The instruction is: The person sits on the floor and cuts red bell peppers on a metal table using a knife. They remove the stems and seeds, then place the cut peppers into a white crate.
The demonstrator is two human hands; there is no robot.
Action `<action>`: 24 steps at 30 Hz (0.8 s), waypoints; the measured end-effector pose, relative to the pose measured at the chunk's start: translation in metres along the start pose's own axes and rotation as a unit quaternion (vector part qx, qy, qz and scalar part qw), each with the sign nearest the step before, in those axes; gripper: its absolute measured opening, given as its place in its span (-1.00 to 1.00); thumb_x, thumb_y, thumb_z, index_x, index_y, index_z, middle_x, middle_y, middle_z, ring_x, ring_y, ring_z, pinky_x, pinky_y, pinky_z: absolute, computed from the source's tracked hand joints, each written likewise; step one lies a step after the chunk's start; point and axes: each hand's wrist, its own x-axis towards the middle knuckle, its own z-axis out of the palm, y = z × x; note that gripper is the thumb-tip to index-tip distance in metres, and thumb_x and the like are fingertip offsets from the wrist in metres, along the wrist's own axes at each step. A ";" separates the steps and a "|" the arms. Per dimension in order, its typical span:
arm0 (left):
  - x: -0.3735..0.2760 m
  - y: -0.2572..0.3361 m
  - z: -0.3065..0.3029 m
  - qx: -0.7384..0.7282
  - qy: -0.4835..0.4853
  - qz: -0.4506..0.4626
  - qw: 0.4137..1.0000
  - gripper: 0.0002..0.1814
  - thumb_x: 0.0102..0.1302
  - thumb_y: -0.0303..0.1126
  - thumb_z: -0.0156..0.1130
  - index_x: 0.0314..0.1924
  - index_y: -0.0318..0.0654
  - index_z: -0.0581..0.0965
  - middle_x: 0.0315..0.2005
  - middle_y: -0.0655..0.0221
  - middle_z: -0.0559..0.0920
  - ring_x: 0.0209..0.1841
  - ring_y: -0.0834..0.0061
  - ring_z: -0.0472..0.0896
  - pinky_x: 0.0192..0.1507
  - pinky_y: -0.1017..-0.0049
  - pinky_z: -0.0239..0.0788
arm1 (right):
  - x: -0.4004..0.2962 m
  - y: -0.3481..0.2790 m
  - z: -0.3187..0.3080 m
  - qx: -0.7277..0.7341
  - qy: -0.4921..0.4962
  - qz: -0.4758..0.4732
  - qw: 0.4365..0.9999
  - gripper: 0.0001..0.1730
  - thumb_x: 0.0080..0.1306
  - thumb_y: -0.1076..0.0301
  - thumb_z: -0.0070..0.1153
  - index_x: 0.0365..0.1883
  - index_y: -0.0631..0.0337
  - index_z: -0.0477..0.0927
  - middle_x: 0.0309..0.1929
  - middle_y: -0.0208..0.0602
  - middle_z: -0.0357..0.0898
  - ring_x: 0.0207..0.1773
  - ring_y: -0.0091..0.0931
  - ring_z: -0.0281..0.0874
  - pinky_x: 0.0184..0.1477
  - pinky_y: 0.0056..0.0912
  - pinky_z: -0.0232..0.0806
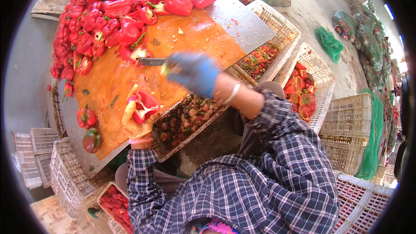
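My left hand (135, 120), in an orange glove, holds a hollow, cut red bell pepper (146, 105) near the table's front edge, its opening facing up and right. Over the orange sheet, my right hand (191, 73), in a blue glove and blurred, grips a knife whose dark curved blade (152, 61) points left. Something yellow-green shows at the fingers of that hand. By the blade tip lies a cut pepper piece (139, 53) with a pale core. A large heap of red bell peppers (94, 22) covers the back left of the table.
Two partly green peppers, one red-green (86, 117) and one dark green (91, 140), lie at the left of the orange sheet (198, 32). A crate of pepper scraps (195, 113) sits below the table edge. Plastic crates with pepper pieces (300, 91) stand at right; more crates (70, 169) are at left.
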 end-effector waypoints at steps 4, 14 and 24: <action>0.005 0.006 -0.020 -0.090 -0.007 -0.017 0.996 -0.31 0.32 -0.05 0.20 0.34 -0.30 0.35 0.15 0.12 0.53 0.15 0.13 0.53 -0.03 -0.16 0.51 | -0.038 0.027 -0.113 0.047 0.279 0.121 0.952 -0.71 0.26 0.28 0.32 -0.11 0.19 0.60 -0.33 -0.35 0.68 -0.41 -0.59 0.55 -0.38 -0.48 0.42; 0.006 -0.010 -0.017 -0.155 -0.070 0.006 0.985 -0.17 0.29 0.15 0.19 0.30 -0.42 0.35 0.19 0.04 0.52 0.26 -0.02 0.45 0.30 -0.04 0.27 | -0.141 0.167 -0.155 -0.045 0.166 0.287 0.942 -0.62 0.30 0.29 0.27 0.06 0.22 0.61 -0.11 -0.29 0.68 -0.10 -0.56 0.59 -0.04 -0.46 0.44; -0.017 0.021 -0.004 0.041 -0.143 0.114 0.982 -0.15 0.13 -0.04 0.26 0.32 -0.45 0.31 0.15 0.01 0.49 0.15 0.11 0.55 0.11 0.22 0.50 | -0.036 -0.018 0.012 -0.166 -0.203 -0.044 0.964 -0.53 0.30 0.13 0.21 0.16 -0.01 0.57 0.11 -0.19 0.58 0.08 -0.21 0.59 0.04 -0.19 0.44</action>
